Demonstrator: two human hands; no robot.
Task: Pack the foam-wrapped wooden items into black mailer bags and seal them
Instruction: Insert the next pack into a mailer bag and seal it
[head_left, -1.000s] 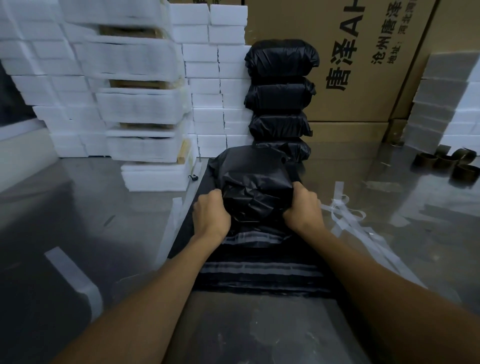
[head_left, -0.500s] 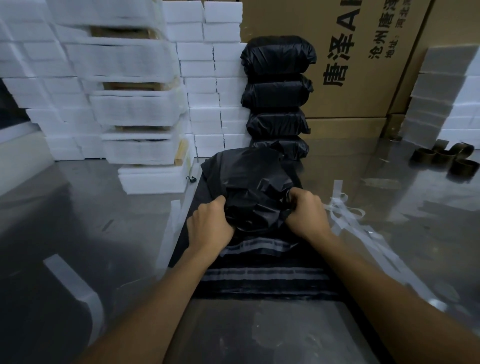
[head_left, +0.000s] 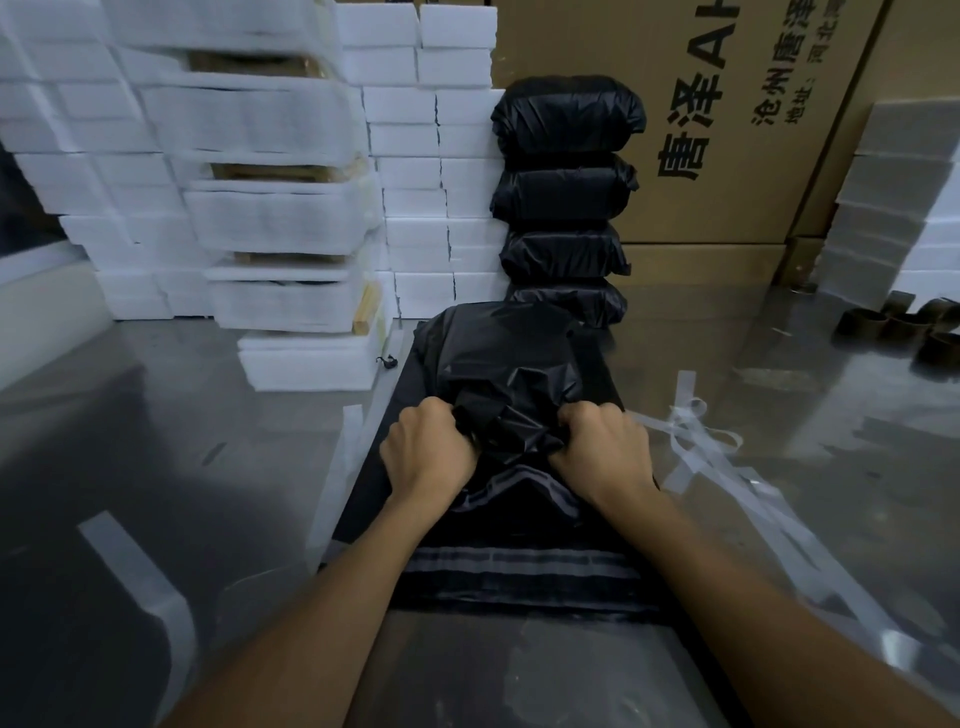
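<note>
A filled black mailer bag (head_left: 498, 353) lies on a pile of flat black mailer bags (head_left: 519, 566) in front of me. My left hand (head_left: 428, 454) and my right hand (head_left: 602, 452) each grip the bag's crumpled near end, bunching the loose plastic between them. Behind it, several sealed black packages (head_left: 566, 187) are stacked in a column. Foam-wrapped wooden items (head_left: 270, 208) are piled at the left, with wood showing at some ends.
White foam blocks (head_left: 431, 171) form a wall at the back left. Large cardboard boxes (head_left: 727, 130) stand behind. Peeled clear strips (head_left: 701, 447) litter the metal table (head_left: 156, 415) on the right, one strip (head_left: 140, 577) on the left. Empty tape cores (head_left: 904, 327) sit far right.
Both hands have drawn closer together on the bag's near end, gathering the loose plastic into a tighter bunch. The view shifted slightly.
</note>
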